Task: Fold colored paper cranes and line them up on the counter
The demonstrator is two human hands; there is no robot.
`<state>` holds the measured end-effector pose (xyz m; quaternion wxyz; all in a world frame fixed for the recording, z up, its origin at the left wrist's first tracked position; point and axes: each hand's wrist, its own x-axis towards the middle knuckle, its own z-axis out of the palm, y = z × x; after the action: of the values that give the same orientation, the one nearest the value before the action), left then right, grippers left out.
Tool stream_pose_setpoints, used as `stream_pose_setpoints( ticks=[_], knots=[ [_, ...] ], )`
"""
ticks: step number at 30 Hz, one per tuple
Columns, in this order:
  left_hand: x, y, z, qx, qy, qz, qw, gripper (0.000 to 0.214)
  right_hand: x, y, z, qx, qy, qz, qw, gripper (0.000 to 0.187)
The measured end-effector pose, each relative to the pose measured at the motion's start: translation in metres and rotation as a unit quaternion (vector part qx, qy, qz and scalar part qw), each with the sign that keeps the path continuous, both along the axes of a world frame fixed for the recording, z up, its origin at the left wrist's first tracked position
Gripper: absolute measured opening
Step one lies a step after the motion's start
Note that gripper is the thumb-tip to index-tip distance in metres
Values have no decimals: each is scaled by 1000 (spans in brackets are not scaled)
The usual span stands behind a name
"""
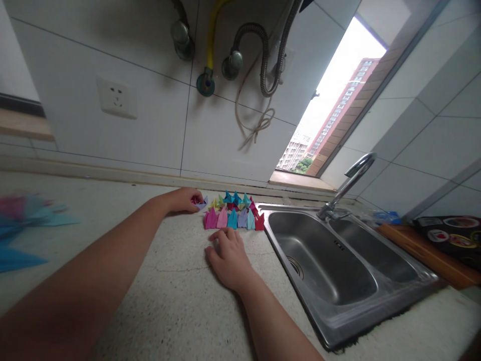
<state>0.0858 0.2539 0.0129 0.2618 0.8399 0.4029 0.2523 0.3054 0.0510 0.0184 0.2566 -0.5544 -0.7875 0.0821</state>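
Note:
Small folded paper cranes in many colours stand in rows on the counter. The front row runs from a magenta crane (212, 219) past a light blue crane (232, 218) to a red crane (259, 221). Behind it are more, among them a teal crane (236, 197). At the left end of the rows, the fingers of my left hand (185, 200) are closed on a lavender paper crane (203, 203), partly hidden by them. My right hand (229, 255) rests palm down just in front of the front row, fingers apart and holding nothing.
A steel double sink (326, 260) with a tap (347, 185) lies right of the cranes. Larger blurred blue and pink folded papers (22, 255) are at the far left. Behind the speckled counter (173, 301) rises a tiled wall with a socket (116, 97), pipes and a hanging cord.

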Motion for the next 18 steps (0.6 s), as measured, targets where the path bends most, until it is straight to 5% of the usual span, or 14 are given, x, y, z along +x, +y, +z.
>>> stream_pose_setpoints(
  ticks=[7, 18],
  knots=[
    [2, -5, 13, 25, 91, -25, 995, 36, 0, 0, 0, -3, -9, -2, 1000, 21],
    [10, -19, 35, 150, 218, 35, 964, 37, 1, 1, -2, -3, -10, -1, 1000, 22]
  ],
)
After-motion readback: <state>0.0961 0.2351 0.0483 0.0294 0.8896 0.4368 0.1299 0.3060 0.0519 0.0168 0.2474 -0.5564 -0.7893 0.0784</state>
